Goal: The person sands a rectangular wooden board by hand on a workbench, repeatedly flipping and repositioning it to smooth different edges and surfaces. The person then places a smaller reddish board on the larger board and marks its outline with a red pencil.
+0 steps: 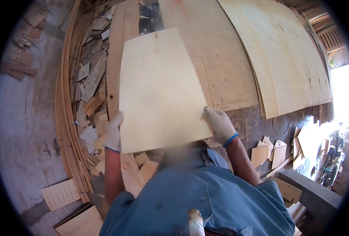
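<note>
A pale plywood panel spans the space between my two gloved hands, over the front of a wooden workbench. White knit gloves with blue cuffs cover both hands. My left hand grips the panel's left edge near its lower corner. On the opposite edge, my right hand is closed round the panel, fingertips at its side. The fingers under the panel are hidden. A blurred patch covers part of the panel's near edge.
Long wooden strips run along the left, beside a heap of wood offcuts. Large plywood sheets lie at the far right. More offcuts lean below them, near a grey beam. Loose boards rest at lower left.
</note>
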A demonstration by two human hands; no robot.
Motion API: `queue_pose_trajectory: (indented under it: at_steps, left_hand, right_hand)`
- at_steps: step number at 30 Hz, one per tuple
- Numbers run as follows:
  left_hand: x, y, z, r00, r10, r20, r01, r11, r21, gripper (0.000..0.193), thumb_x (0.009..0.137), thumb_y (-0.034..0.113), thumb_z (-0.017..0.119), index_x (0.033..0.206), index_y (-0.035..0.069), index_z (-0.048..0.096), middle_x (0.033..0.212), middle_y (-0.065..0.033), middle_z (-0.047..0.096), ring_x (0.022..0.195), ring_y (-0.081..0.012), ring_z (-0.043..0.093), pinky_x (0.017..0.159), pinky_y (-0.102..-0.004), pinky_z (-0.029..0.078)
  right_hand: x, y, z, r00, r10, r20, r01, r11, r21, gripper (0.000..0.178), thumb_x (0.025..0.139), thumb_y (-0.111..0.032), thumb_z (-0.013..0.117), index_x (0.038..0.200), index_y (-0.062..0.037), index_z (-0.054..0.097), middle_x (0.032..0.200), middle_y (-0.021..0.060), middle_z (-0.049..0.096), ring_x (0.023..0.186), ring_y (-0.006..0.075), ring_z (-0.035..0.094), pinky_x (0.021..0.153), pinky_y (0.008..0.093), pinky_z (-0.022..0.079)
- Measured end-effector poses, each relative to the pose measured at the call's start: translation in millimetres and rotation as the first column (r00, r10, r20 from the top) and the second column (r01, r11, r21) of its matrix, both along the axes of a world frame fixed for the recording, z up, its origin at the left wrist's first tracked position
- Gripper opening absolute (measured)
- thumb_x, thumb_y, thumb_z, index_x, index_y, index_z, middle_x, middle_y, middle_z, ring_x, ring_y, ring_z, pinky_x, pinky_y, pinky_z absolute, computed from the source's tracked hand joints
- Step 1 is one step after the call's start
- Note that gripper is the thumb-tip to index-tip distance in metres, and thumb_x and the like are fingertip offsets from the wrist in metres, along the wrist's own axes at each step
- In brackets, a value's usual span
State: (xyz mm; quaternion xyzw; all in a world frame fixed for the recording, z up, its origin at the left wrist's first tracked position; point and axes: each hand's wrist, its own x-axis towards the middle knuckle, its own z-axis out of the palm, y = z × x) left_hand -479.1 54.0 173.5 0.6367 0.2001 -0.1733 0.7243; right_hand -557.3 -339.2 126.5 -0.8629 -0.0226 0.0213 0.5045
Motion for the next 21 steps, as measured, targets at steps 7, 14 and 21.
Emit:
queue_pose_trajectory:
  at_steps: [7,14,21]
  left_hand:
    - [35,16,63,0.967,-0.062,0.249,0.106,0.980,-0.170,0.049,0.106,0.044,0.048,0.120,0.000,0.066,0.100,-0.0057,0.071,0.084,-0.0116,0.067,0.068,-0.0232,0.054]
    - [71,36,55,0.918,0.147,0.369,-0.025,0.948,-0.317,0.046,0.107,0.040,0.050,0.117,-0.003,0.065,0.103,-0.0105,0.073,0.091,-0.0168,0.069,0.080,-0.0287,0.056]
    - [74,49,27,0.806,0.269,0.527,-0.117,0.946,-0.304,0.045,0.106,0.037,0.053,0.120,-0.004,0.064,0.109,-0.0129,0.071,0.094,-0.0191,0.070,0.081,-0.0287,0.057]
  right_hand:
    - [29,0,110,0.949,0.080,0.306,-0.033,0.987,-0.156,0.071,0.066,-0.005,0.082,0.129,0.0064,0.052,0.112,0.0261,0.064,0.107,0.0461,0.062,0.091,0.0454,0.050]
    - [60,13,130,0.899,-0.034,0.437,0.078,0.993,-0.084,0.048,0.084,-0.011,0.075,0.124,0.0047,0.055,0.095,0.0180,0.067,0.090,0.0321,0.067,0.074,0.0405,0.053]
    - [64,18,123,0.881,-0.044,0.471,0.089,0.993,-0.073,0.037,0.094,-0.021,0.066,0.120,0.0027,0.057,0.097,0.0147,0.066,0.091,0.0245,0.065,0.072,0.0358,0.054]
